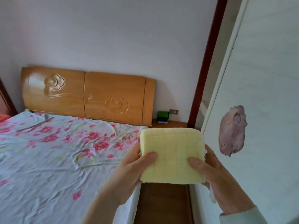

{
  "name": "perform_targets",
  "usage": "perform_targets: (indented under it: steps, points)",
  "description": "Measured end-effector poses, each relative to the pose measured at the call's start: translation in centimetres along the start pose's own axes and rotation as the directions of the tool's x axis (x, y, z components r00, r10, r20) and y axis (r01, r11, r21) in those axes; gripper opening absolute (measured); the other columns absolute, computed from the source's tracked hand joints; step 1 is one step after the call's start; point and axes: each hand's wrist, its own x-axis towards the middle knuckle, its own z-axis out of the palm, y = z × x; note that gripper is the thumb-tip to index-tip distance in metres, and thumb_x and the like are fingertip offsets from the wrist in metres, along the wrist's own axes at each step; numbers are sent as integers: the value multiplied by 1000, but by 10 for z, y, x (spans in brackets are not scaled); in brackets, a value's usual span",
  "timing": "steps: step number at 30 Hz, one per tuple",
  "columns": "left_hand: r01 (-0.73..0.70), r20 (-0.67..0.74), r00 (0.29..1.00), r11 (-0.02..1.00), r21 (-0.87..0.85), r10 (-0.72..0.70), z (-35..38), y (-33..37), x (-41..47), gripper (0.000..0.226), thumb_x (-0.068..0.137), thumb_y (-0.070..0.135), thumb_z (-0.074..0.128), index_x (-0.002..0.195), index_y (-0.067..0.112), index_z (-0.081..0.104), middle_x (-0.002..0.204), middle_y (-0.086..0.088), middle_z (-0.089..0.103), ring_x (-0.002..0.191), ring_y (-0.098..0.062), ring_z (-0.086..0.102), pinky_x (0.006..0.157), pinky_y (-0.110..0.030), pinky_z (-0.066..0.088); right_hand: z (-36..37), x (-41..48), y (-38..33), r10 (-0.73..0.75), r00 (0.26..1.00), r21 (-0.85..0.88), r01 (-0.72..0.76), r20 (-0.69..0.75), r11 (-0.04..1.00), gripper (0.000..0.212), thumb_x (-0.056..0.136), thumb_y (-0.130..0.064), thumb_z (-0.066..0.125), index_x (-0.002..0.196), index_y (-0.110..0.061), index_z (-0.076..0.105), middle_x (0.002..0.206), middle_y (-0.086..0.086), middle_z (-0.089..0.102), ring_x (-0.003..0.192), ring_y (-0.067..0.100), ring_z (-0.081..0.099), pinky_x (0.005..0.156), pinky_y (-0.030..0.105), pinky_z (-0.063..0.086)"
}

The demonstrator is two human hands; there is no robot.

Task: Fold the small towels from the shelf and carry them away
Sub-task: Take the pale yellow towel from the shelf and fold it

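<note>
A pale yellow towel (172,147), folded into a thick square with a stitched grid, is held up in front of me above the gap between bed and wardrobe. My left hand (134,168) grips its left edge with the thumb on top. My right hand (213,173) grips its right edge the same way. A bit of white cloth (212,195) shows under my right hand; what it belongs to is hidden. No shelf is in sight.
A bed with a floral sheet (56,159) and carved wooden headboard (87,96) fills the left. A wooden nightstand (169,124) with a green object (163,116) stands by the wall. A white wardrobe door (258,94) with a purple patch (232,131) rises on the right.
</note>
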Motion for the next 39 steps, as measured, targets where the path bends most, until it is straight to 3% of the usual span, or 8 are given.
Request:
perform_targets:
  steps: [5, 9, 17, 21, 24, 31, 35, 39]
  points:
    - [-4, 17, 1000, 1000, 21, 4, -37, 25, 110, 49, 77, 30, 71, 126, 33, 65, 110, 1, 76, 94, -16, 75, 75, -30, 59, 7, 111, -10, -15, 1000, 2, 15, -19, 1000, 56, 67, -39, 79, 114, -55, 53, 109, -11, 69, 102, 16, 68, 66, 26, 61]
    - [15, 35, 999, 999, 34, -16, -53, 39, 184, 55, 76, 30, 73, 130, 29, 62, 115, -5, 74, 102, -23, 72, 79, -35, 59, 1, 184, -15, -22, 999, -6, 22, -47, 1000, 58, 67, -37, 77, 116, -52, 51, 119, -4, 63, 107, 18, 64, 66, 25, 61]
    - [20, -3, 1000, 999, 38, -20, -78, 43, 350, 57, 76, 30, 74, 131, 26, 63, 119, -7, 74, 101, -24, 73, 74, -32, 60, -30, 352, -4, -20, 1000, -18, 20, -16, 1000, 67, 66, -38, 72, 128, -47, 49, 119, -4, 65, 94, 10, 71, 66, 25, 61]
    - [37, -32, 999, 999, 33, -36, -77, 46, 448, 56, 79, 30, 78, 132, 24, 62, 123, -10, 71, 108, -30, 70, 78, -36, 60, -59, 448, -3, -3, 1000, -26, 2, -29, 1000, 74, 65, -42, 72, 133, -49, 45, 123, -5, 63, 107, 17, 66, 80, 36, 62]
    - [29, -55, 998, 999, 38, -27, -74, 50, 523, 51, 83, 27, 75, 131, 21, 61, 115, -7, 74, 98, -24, 73, 75, -33, 60, -85, 519, -8, 17, 1000, -39, -18, -23, 999, 74, 70, -48, 75, 136, -50, 43, 125, -6, 63, 112, 18, 65, 88, 40, 61]
    - [13, -27, 1000, 999, 44, -12, -74, 59, 661, 44, 88, 26, 74, 131, 22, 62, 112, -7, 74, 91, -19, 74, 65, -27, 58, -124, 646, -20, 38, 999, -68, -39, -28, 997, 60, 72, -56, 79, 120, -59, 43, 121, -11, 62, 110, 12, 63, 72, 25, 58]
    - [29, -25, 999, 998, 49, -28, -85, 57, 733, 52, 83, 32, 70, 133, 25, 60, 121, -8, 72, 109, -30, 71, 77, -36, 59, -139, 714, -16, 62, 996, -138, -70, -57, 988, 60, 70, -58, 66, 124, -55, 40, 119, -14, 60, 109, 9, 60, 65, 17, 55]
    - [66, -23, 998, 997, 51, -65, -100, 51, 806, 48, 87, 36, 74, 131, 22, 60, 117, -9, 73, 101, -27, 73, 72, -34, 59, -149, 784, -2, 65, 993, -148, -80, -100, 986, 62, 68, -58, 63, 126, -59, 39, 118, -15, 59, 109, 12, 60, 77, 24, 56]
